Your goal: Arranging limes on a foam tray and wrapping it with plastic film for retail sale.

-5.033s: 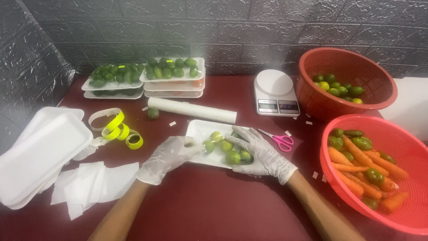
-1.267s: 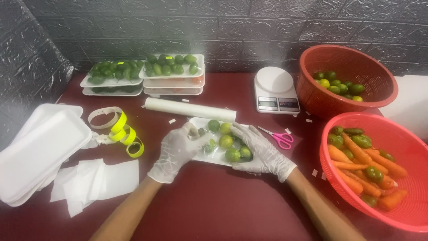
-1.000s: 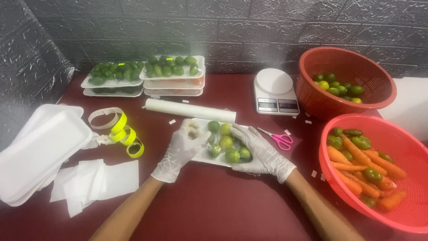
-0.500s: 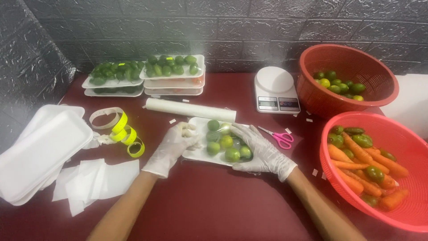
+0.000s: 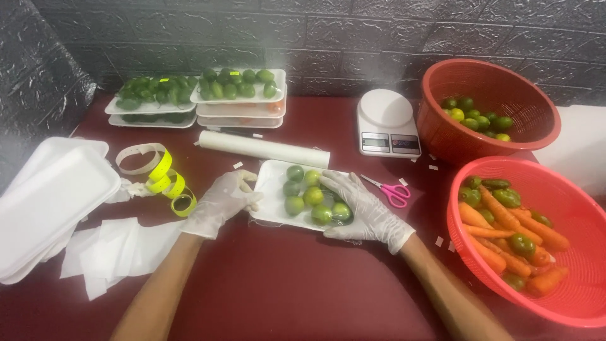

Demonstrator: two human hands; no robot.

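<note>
A white foam tray [image 5: 271, 180] lies on the dark red table and carries several green limes [image 5: 312, 196]. My left hand [image 5: 222, 201], in a thin clear glove, grips the tray's left edge. My right hand [image 5: 365, 210], gloved too, rests on the tray's right side with its fingers over the limes there; clear film seems to cover them.
A roll of clear film [image 5: 264, 148] lies just behind the tray. Filled trays [image 5: 238, 95] are stacked at the back. A white scale [image 5: 386, 122], pink scissors [image 5: 391, 191] and two red baskets [image 5: 485, 107] [image 5: 543, 233] stand right. Empty foam trays [image 5: 47, 202], paper squares [image 5: 107, 252] and yellow tape [image 5: 165, 182] lie left.
My left hand has slid from on top of the limes to the tray's left edge. My right hand stays on the tray's right side.
</note>
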